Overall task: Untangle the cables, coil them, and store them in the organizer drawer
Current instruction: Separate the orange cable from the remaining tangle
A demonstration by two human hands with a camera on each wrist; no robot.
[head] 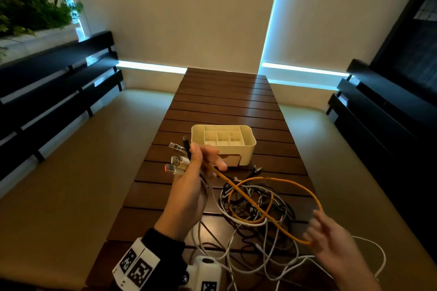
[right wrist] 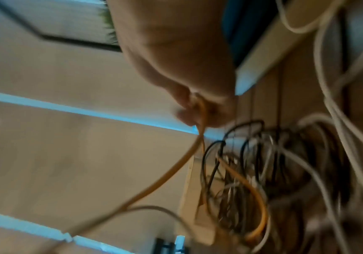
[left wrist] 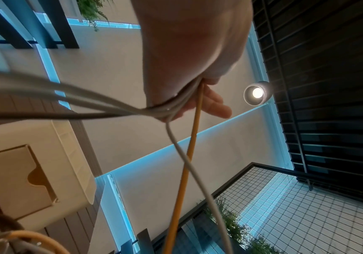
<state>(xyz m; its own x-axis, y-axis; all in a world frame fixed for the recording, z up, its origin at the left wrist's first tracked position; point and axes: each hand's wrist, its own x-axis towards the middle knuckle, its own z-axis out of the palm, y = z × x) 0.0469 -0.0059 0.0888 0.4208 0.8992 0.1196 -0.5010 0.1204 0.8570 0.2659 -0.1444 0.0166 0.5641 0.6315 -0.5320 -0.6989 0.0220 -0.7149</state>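
My left hand is raised over the table and grips a bundle of cable ends, with several USB plugs sticking out to its left. An orange cable runs from that fist in a wide loop to my right hand, which is blurred and pinches it. Below the loop lies a tangle of white, grey and black cables. The cream organizer stands behind, its drawer facing me. In the left wrist view the hand clamps white cables and the orange cable. Though blurred, the right wrist view has fingers round the orange cable.
The dark slatted wooden table is narrow, with beige floor on both sides. Dark benches line the left and right walls. White cable loops hang past the table's near right edge. A small black clip lies by the organizer.
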